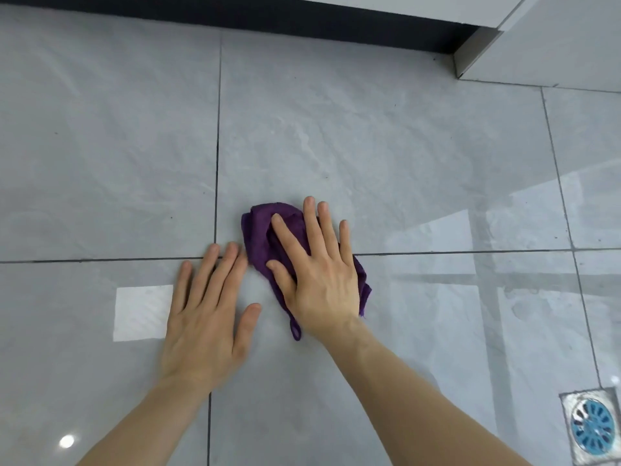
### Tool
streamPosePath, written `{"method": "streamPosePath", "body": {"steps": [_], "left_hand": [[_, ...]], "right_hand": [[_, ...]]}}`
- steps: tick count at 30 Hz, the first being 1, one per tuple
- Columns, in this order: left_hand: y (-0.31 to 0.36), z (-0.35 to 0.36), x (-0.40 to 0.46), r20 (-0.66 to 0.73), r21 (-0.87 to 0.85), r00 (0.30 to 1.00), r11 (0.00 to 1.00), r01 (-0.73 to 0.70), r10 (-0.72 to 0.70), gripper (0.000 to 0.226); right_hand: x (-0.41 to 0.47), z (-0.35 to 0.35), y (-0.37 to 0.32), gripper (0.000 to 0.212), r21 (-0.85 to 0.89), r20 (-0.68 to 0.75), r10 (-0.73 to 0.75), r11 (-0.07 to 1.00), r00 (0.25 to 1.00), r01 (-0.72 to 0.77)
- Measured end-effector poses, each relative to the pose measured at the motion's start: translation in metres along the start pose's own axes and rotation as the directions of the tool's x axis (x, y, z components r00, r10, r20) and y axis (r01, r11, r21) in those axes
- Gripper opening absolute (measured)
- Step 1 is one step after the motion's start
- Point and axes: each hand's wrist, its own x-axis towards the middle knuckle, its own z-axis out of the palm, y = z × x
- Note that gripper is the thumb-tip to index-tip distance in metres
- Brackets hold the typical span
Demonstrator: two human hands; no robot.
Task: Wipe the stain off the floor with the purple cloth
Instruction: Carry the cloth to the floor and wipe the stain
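Floor: you are over a glossy grey tiled floor (100,146) with dark grout lines; a bright square reflection lies at 9 o'clock of your left hand.
Room: a dark baseboard (302,21) runs along 12 o'clock; a floor drain (593,427) with a blue insert sits at 4 o'clock.
Left hand: your left hand (205,314) lies flat on the tile, fingers spread, holding nothing, fingertips just beside the cloth.
Cloth: the purple cloth (260,230) sits bunched at centre, across a grout line.
Right hand: your right hand (319,274) presses flat on the cloth, fingers splayed wide.
Hidden: no stain can be made out; the hand covers most of the cloth.
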Motion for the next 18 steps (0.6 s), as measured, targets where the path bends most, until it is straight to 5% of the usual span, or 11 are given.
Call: {"method": "streamPosePath", "body": {"steps": [11,18], "left_hand": [[0.004,0.011,-0.016,-0.052,0.004,0.998,1.0,-0.02,0.02,0.073],[0.003,0.014,-0.009,-0.06,0.009,0.998,1.0,0.008,-0.008,0.072]], "right_hand": [[-0.159,0.011,0.015,0.052,0.011,0.036,-0.115,0.993,0.993,0.115],[-0.164,0.009,0.024,0.052,0.072,0.014,-0.119,0.99,0.993,0.118]]}}
